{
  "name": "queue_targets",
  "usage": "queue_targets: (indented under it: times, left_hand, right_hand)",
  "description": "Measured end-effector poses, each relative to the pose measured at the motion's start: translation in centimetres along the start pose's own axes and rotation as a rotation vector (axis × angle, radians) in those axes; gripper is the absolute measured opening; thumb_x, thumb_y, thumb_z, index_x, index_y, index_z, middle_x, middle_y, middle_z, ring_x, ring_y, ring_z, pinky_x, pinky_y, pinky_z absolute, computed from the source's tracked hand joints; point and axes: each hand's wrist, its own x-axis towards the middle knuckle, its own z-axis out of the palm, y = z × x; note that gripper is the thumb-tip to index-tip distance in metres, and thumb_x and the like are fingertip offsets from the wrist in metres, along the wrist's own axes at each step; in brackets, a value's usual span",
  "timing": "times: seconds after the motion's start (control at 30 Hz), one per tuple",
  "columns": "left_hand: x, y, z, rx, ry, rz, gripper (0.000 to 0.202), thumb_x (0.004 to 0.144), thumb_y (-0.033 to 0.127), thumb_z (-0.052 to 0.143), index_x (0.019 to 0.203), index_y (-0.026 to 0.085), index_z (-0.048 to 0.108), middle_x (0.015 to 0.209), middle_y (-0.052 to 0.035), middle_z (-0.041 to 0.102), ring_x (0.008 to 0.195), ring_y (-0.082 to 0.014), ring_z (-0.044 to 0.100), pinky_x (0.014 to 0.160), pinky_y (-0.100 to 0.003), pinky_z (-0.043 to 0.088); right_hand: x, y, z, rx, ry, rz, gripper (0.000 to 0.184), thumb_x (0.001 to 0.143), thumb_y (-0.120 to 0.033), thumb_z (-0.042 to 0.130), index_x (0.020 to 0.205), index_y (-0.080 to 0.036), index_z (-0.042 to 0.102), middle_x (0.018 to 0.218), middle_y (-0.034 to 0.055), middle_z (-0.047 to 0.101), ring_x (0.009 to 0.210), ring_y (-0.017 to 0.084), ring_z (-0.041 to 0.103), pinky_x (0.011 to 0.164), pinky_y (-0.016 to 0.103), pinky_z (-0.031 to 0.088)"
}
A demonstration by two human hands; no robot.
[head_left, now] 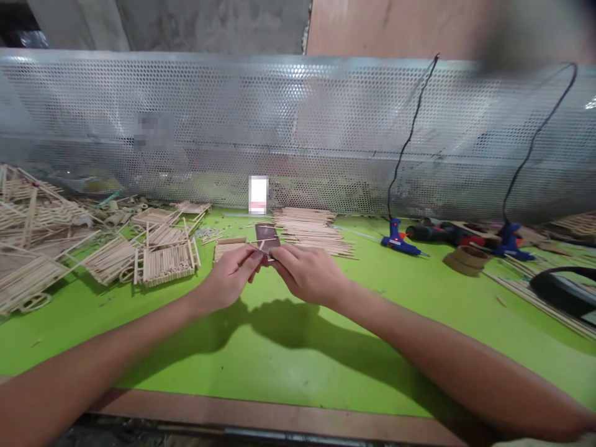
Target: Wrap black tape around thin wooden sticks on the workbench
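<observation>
My left hand [233, 273] and my right hand [305, 270] meet over the middle of the green table [279, 354]. Both are closed in a pinch on a thin bamboo stick [263, 243] held between them. Just behind the fingers lies a small dark rectangular piece [267, 234]. A flat panel of glued sticks [229, 246] lies next to my left hand. A stack of loose sticks [310, 230] sits behind my right hand.
Several stick-built cart frames [162, 257] and panels crowd the left side. A blue glue gun [399, 243] with a black cord lies at the right, a second one [512, 243] farther right, beside a brown tape roll [465, 257]. A perforated metal screen [298, 136] closes the back.
</observation>
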Motion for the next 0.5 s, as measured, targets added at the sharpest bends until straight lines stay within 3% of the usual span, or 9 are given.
queue_targets:
  times: [0.23,0.5]
  left_hand:
    - [-1.4,-1.0,0.3,0.104,-0.006,0.087,0.043,0.11,0.045,0.04,0.08,0.019,0.056,0.07,0.0005,0.055,0.063,-0.0146,0.049,0.058,-0.027,0.037]
    - [-1.7,-0.8,0.0,0.161,-0.067,0.18,0.036,0.11,0.036,0.042,0.086,0.018,0.062,0.074,0.0001,0.06,0.069,-0.0153,0.055,0.064,-0.027,0.041]
  right_hand:
    - [-0.4,-0.9,1.4,-0.052,-0.168,-0.038,0.016,0.108,-0.024,0.046,0.105,-0.018,0.061,0.095,0.0047,0.077,0.07,0.016,0.065,0.059,0.028,0.034]
    - [-1.3,-0.5,2.3,0.096,-0.005,-0.117,0.033,0.11,-0.027,0.033,0.095,-0.018,0.061,0.077,0.0009,0.072,0.06,0.013,0.058,0.057,0.028,0.035]
